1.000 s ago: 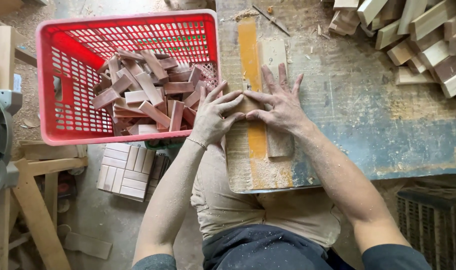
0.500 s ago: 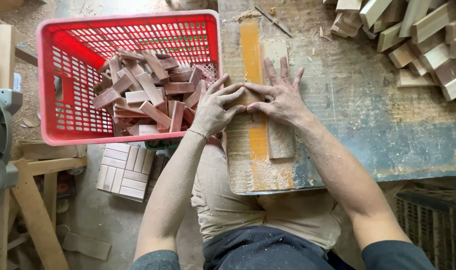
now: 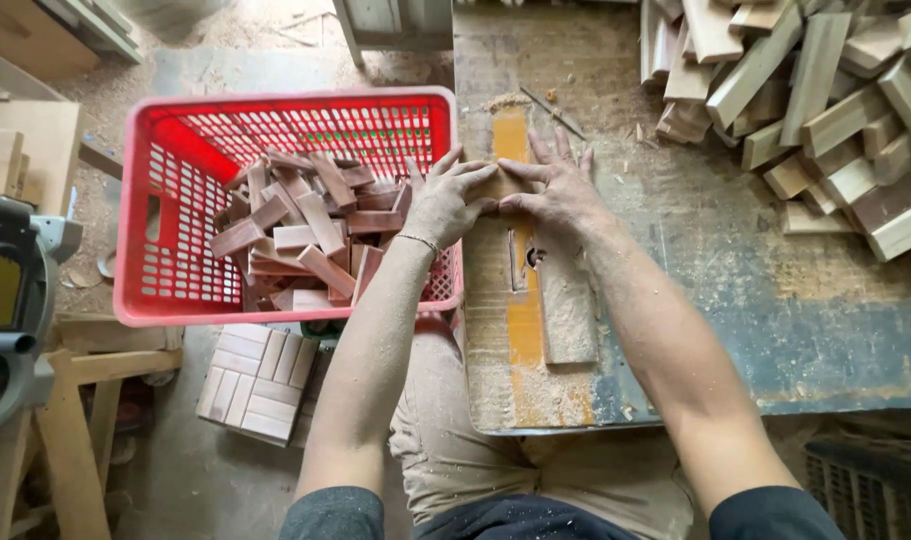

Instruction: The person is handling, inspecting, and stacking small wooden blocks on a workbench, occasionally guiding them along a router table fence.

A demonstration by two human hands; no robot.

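While both hands press together, left hand (image 3: 453, 200) and right hand (image 3: 555, 190) pinch a small wood block (image 3: 497, 186) flat on the counter (image 3: 775, 300), steadying it beside the red basket (image 3: 145, 300) of cut pieces.

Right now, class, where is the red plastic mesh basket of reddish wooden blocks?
In the head view, the red plastic mesh basket sits left of the worktable, its right wall beside the person's left hand.
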